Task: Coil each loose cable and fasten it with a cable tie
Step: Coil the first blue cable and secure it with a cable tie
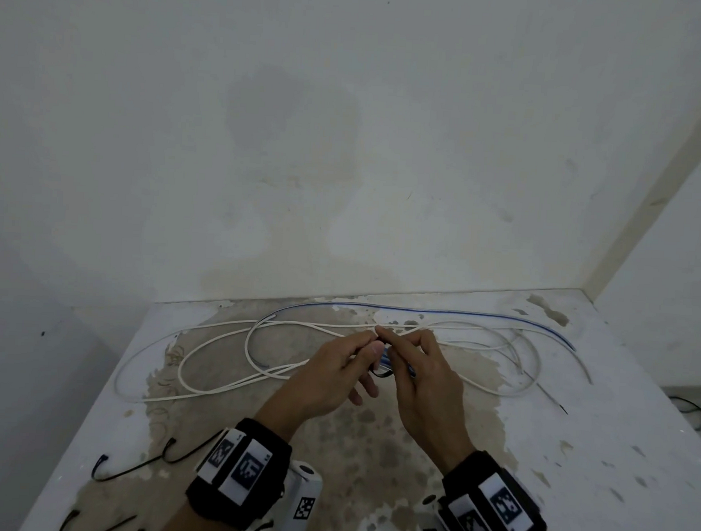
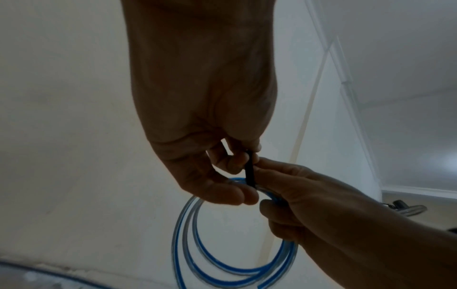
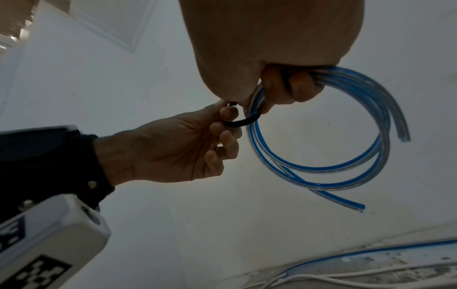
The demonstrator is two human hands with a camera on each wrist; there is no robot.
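Hands meet in mid-air above a stained white table (image 1: 574,459), working on one small coil. The right hand (image 1: 427,387) has its fingers (image 3: 300,86) curled around the top of a coiled blue cable (image 3: 321,172), several loops of blue-and-clear flat wire hanging below the knuckles with two cut ends free. The left hand (image 1: 326,382) pinches a black cable tie (image 3: 241,122) between thumb and fingertips (image 3: 228,113); the tie curves around the bundle just beside the right fingers, looped but not yet drawn tight, as far as the dim wrist views allow.

The cable looks light and springy, likely to spring open if the grip loosens, so the best hold is where the loops stack together, right beside the tie. The tie seems thin, stiff and slick; judging by this, it wants a firm pinch at its tail while the other hand steadies the bundle.

Beyond the fingertips, loose white cables (image 1: 222,364) sprawl across the table, and a long blue cable (image 1: 440,311) lies along the far edge by the wall. Nearer the wrists, spare black cable ties (image 1: 127,468) lie on the left.

No brand names or readable writing appear. Only black-and-white square marker patterns show on the wristbands (image 1: 245,469) and on the white wrist camera housing (image 3: 49,234).
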